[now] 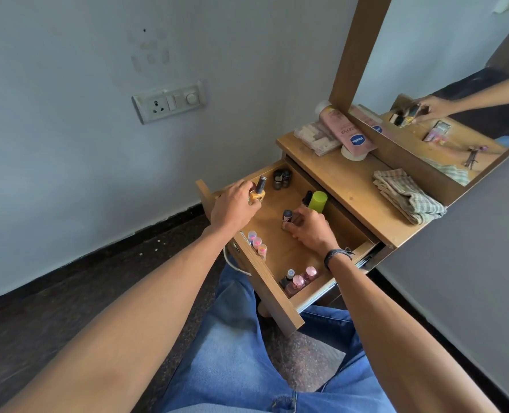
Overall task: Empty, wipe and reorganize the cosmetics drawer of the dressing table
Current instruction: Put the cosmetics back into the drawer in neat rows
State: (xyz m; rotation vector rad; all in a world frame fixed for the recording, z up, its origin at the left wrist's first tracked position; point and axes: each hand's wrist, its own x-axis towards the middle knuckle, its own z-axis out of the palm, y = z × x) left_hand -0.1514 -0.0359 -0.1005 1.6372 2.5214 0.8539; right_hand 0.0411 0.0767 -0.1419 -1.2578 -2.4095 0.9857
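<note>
You seem mid-reorganizing: your left hand [233, 204] grips a gold nail-polish bottle [256, 196], your right hand [309, 231] a dark-capped bottle [286, 216] in the drawer [272, 293]; next, stand each with its group.

A white switch plate [168, 101] is mounted on the pale wall [68, 144]. Dark skirting [98, 251] is run along the speckled floor [53, 308]. A wood-framed mirror [443, 70] is set along the dressing table's [351, 186] back edge.

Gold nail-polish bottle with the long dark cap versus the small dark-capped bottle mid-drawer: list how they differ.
The gold nail-polish bottle is gripped by the left hand near the far-left corner of the wooden drawer; the small dark-capped bottle is pinched by the right hand mid-drawer. The gold one's cap is long and slim; the other's is short. Both stand roughly upright.
</note>
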